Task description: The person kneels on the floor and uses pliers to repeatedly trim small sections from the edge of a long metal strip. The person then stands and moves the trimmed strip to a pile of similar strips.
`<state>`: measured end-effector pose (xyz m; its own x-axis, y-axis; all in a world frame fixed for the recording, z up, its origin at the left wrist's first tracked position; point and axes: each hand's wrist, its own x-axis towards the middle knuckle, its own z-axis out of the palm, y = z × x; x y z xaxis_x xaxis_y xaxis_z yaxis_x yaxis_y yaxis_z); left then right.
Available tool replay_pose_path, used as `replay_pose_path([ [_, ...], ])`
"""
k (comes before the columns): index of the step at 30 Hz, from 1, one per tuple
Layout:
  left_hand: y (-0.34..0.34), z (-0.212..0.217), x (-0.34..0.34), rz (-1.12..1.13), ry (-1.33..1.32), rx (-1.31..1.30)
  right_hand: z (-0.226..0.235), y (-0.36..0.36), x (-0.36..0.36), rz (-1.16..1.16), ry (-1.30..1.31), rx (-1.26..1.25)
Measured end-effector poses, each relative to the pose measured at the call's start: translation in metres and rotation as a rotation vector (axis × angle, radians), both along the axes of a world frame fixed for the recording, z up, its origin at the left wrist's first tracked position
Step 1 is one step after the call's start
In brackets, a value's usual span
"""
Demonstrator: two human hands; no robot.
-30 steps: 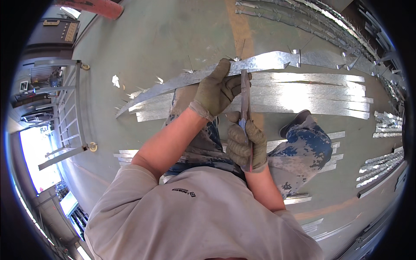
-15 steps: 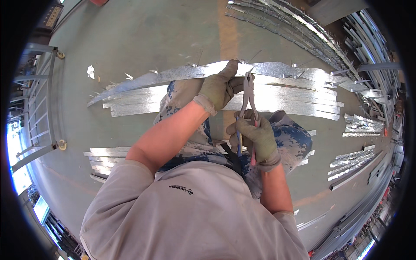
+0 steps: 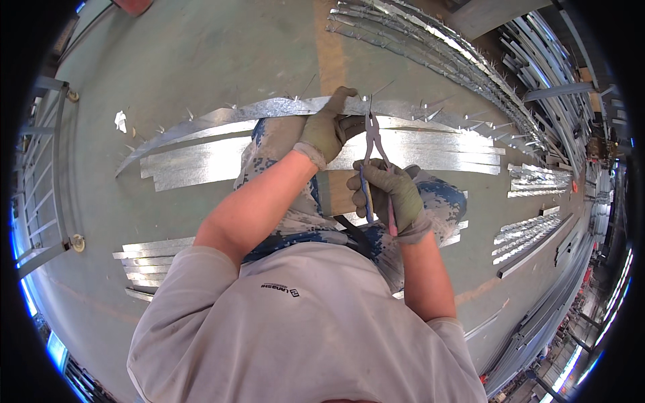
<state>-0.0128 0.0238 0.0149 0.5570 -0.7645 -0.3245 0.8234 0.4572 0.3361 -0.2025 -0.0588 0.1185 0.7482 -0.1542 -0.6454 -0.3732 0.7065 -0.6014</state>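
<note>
Head view looks straight down on a person bent over a long galvanised metal strip that runs in a curve across the green floor. Their gloved left hand is closed over the strip's upper edge, fingers curled round it and pressing it down. Just to the right of that hand, the gloved right hand is wrapped round the two handles of a pair of tin snips, held upright with the blades pointing away from the body and their tips meeting the same strip's edge. Beyond the left hand's wrist, flat cut sheets lie stacked under the strip. More sheet strips lie near the left elbow, and small bundles sit well to the right of the right hand
</note>
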Motion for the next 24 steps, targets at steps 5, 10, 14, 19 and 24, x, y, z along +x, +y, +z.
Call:
replay_pose_path([
  [5, 0.004, 0.008, 0.000, 0.041, 0.040, 0.062, -0.003, -0.010, -0.007, -0.068, -0.050, 0.007],
  [10, 0.000, 0.002, 0.013, 0.007, 0.159, -0.015, 0.000, -0.052, -0.027, -0.065, -0.138, 0.081],
  [14, -0.016, 0.014, 0.014, -0.028, 0.124, -0.011, 0.010, -0.073, -0.037, -0.030, -0.130, -0.003],
  [19, -0.020, 0.009, 0.011, -0.004, 0.023, 0.010, 0.020, -0.053, -0.029, -0.103, -0.061, -0.058],
  [24, -0.020, -0.001, 0.013, -0.024, -0.042, -0.054, -0.010, -0.044, -0.038, -0.031, -0.004, -0.153],
])
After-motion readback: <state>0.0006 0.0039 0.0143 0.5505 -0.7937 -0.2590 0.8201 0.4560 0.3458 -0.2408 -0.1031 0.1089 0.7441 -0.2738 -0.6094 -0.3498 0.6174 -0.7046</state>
